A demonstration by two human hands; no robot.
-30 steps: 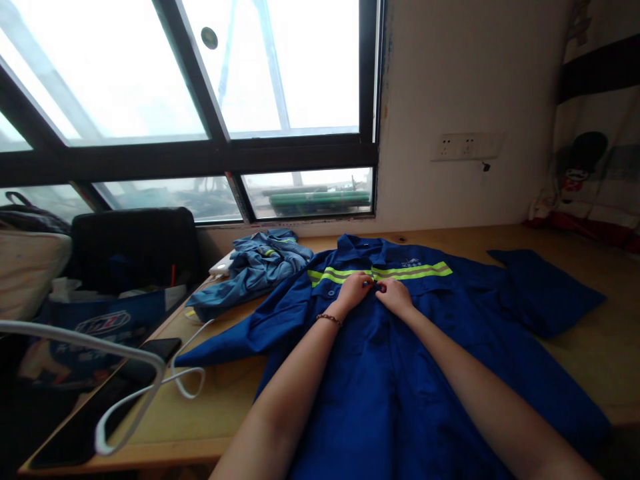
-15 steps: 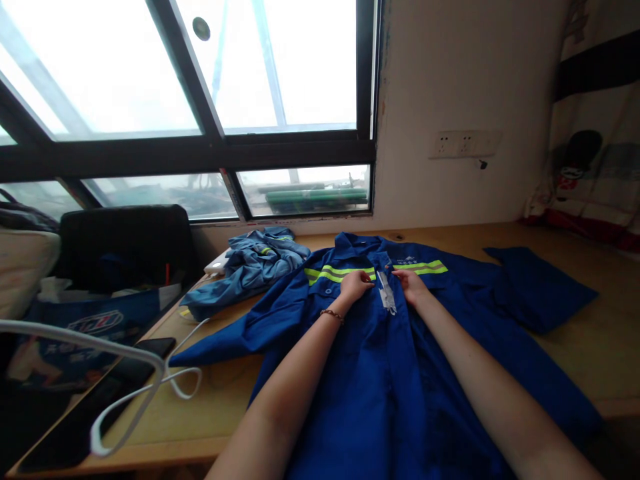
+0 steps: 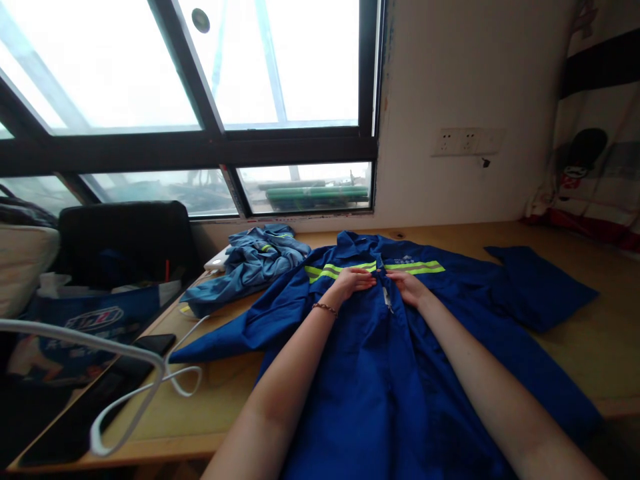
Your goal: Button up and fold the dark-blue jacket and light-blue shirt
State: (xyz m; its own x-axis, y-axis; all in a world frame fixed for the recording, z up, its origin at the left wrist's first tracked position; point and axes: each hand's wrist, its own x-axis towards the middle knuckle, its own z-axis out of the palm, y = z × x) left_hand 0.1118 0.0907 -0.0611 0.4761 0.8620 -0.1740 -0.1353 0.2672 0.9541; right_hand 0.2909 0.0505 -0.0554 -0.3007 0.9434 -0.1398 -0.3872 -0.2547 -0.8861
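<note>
A blue work jacket (image 3: 380, 360) with yellow reflective bands lies spread flat on the wooden table (image 3: 220, 393), collar toward the window. My left hand (image 3: 353, 281) rests on the left front panel just under the band, fingers bent and pinching the cloth edge. My right hand (image 3: 411, 288) grips the right front panel beside the placket, where a pale strip of lining shows. The hands are a little apart at chest height. A beaded bracelet sits on my left wrist.
A crumpled lighter blue garment (image 3: 255, 263) lies at the back left. A white clothes hanger (image 3: 125, 380) and a dark phone (image 3: 95, 400) rest near the table's left front edge. A black chair (image 3: 125, 243) and bags stand to the left. Wall sockets (image 3: 465, 141) are above.
A second ago both hands met at the middle of the placket. They then pulled apart, showing the pale lining, and have now drawn closer again with less lining showing.
</note>
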